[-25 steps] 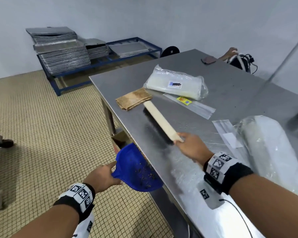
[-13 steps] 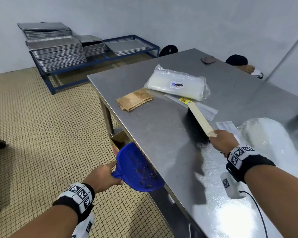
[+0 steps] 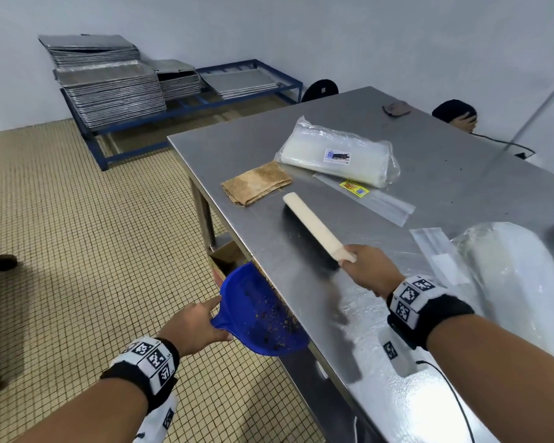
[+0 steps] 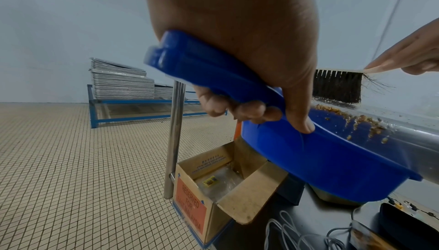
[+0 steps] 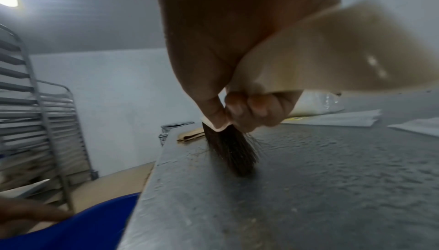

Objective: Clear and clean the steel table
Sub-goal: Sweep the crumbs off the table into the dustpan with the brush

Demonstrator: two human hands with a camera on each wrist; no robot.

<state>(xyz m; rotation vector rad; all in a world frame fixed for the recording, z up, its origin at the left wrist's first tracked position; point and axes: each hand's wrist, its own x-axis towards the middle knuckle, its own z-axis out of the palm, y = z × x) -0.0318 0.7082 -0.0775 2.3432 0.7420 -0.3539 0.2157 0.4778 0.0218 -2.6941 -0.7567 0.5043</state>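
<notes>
**Crumbs at the edge, pan waiting below**

Starting on the left: the left hand [image 3: 195, 324] is gripping the handle of the one blue dustpan [image 3: 259, 314], fingers [image 4: 247, 110] curled under it and thumb on top, holding its lip against the bench [image 3: 461, 174] edge. Crumbs [image 4: 361, 120] are gathering along that edge and a few are already lying in the pan. If the pan is sagging away from the edge, I reckon crumbs will be dropping past it to the floor or into the one open box [image 4: 213, 184] underneath.

Moving right: the right hand [image 3: 368, 271] is wrapped tight round the handle of the one brush [image 3: 314, 228], bristles down on the steel. A hard flick could be scattering grit beyond the pan.

Further right, still waiting to be cleared: one brown cloth [image 3: 256, 182], one bag pack [image 3: 336, 155], two flat sleeves [image 3: 371, 198], one big roll [image 3: 518, 282]. A wide stroke could be snagging that sleeve nearest the brush.
</notes>
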